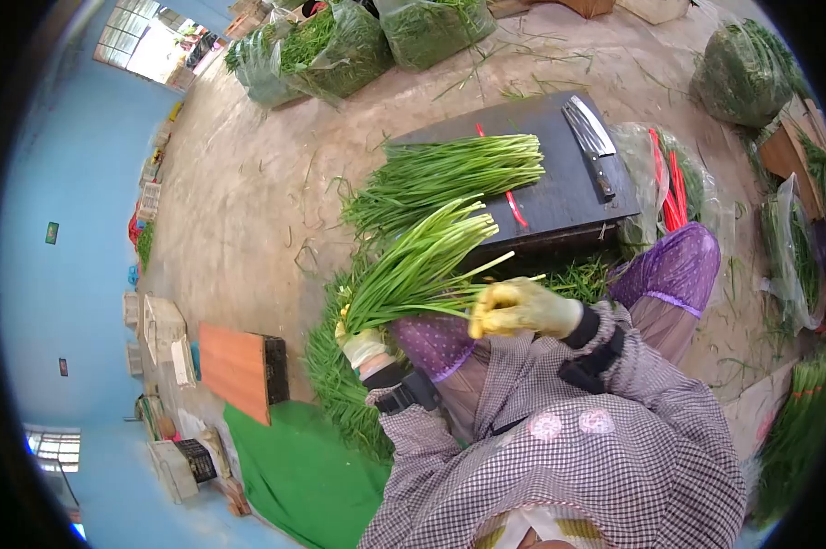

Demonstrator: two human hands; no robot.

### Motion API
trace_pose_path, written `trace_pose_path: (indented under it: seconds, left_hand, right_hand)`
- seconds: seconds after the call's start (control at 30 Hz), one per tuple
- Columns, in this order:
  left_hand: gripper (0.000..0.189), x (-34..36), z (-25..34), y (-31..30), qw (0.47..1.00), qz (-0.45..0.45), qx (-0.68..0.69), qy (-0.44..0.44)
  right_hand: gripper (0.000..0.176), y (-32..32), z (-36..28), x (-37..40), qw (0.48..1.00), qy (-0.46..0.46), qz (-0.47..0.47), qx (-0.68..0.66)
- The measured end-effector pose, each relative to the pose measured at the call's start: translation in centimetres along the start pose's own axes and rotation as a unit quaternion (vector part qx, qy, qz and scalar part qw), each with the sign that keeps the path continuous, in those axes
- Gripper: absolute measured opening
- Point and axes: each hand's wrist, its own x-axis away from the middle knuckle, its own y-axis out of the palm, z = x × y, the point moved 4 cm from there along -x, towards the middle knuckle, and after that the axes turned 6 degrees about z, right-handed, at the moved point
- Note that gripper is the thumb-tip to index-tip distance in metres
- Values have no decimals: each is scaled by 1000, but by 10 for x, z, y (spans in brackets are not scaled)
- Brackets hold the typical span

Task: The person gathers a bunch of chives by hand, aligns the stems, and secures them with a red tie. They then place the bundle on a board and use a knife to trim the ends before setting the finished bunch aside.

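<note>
Fingers around chives over concrete floor

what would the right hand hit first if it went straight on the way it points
Most likely the bunch of green stalks that the left hand grips: the right hand points at its lower stems, close to or touching them; depth is unclear.

No legible text or labels anywhere.
</note>
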Motion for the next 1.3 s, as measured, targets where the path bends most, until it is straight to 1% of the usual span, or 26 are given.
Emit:
trace_pose_path:
  seconds: [0.03, 0.07, 0.13, 0.2, 0.23, 0.27, 0.3, 0.33, 0.4, 0.43, 0.47, 0.5, 0.57, 0.67, 0.7, 0.73, 0.77, 0.8, 0.83, 0.93, 0.97, 1.07, 1.1, 1.17, 1.23, 1.3]
  left_hand:
    - [27, -20, -13, -15, 1000, -20, 1, 8]
    - [28, -23, -14, -17, 1000, -27, -7, 9]
    - [29, -27, -15, -19, 999, -42, -23, 11]
    - [32, -32, -17, -21, 996, -53, -62, 30]
    - [33, -37, -19, -23, 996, -59, -66, 29]
    - [34, -42, -21, -25, 995, -66, -71, 27]
    - [34, -43, -24, -24, 995, -61, 59, -51]
    - [34, -43, -25, -24, 985, -59, 130, -94]
    - [34, -42, -26, -24, 965, -50, 212, -144]
    - [34, -42, -22, -23, 982, -65, 142, -107]
    - [34, -43, -19, -22, 992, -75, 71, -68]
    - [34, -44, -15, -24, 991, -96, -87, 17]
    - [34, -46, -12, -30, 961, -110, -226, 112]
    - [33, -60, -22, -45, 950, -115, -240, 161]
    - [33, -58, -19, -46, 930, -120, -293, 185]
    - [30, -57, -31, -44, 992, -120, -24, 18]
    - [28, -54, -43, -43, 956, -49, 261, -127]
    - [26, -42, -31, -32, 992, -55, 106, -46]
    - [23, -20, -5, -12, 996, -60, -53, 36]
    - [11, -17, 4, -7, 990, -90, -62, 87]
    - [9, -18, 1, -5, 983, -91, 157, -21]
    - [7, -15, 2, -1, 991, -89, 95, 42]
    - [7, -12, 6, 1, 987, -101, -46, 119]
    - [8, -6, 11, 4, 955, -109, -195, 195]
    - [8, 1, 16, 10, 963, -99, -174, 178]
    - [10, 4, 14, 12, 987, -73, -71, 120]
  right_hand:
    - [11, -10, -5, 12, 999, 6, -1, 43]
    - [13, -21, -13, 22, 991, 110, 71, -9]
    - [18, -57, 18, 37, 973, 85, 214, 18]
    - [22, -86, 49, 41, 938, 94, 316, 107]
    - [24, -86, 49, 35, 932, 65, 329, 137]
    - [27, -85, 57, 26, 937, 61, 333, 82]
    - [29, -84, 64, 13, 949, 10, 285, 138]
    - [31, -78, 61, -1, 953, -41, 233, 191]
    - [37, -63, 67, -22, 983, 44, 179, 16]
    - [41, -53, 70, -35, 978, 95, 159, -95]
    - [38, -53, 75, -41, 973, 118, 162, -119]
    - [36, -51, 78, -45, 966, 143, 163, -143]
    - [33, -47, 83, -47, 954, 160, 183, -174]
    - [28, -34, 70, -37, 944, 119, 245, -189]
    - [27, -29, 69, -34, 939, 97, 266, -194]
    - [26, -25, 68, -32, 934, 74, 287, -199]
    - [29, -22, 69, -31, 918, 62, 322, -222]
    - [29, -24, 77, -31, 925, 76, 319, -191]
    - [29, -29, 92, -31, 931, 90, 315, -160]
    - [27, -35, 100, -32, 939, 101, 299, -140]
    - [26, -34, 98, -32, 938, 87, 303, -143]
    - [26, -34, 94, -32, 934, 90, 299, -173]
    - [26, -32, 89, -32, 928, 101, 294, -205]
    - [26, -27, 77, -32, 913, 88, 307, -255]
    - [26, -24, 80, -32, 906, 66, 319, -269]
    - [19, -24, 87, -32, 899, 49, 335, -277]
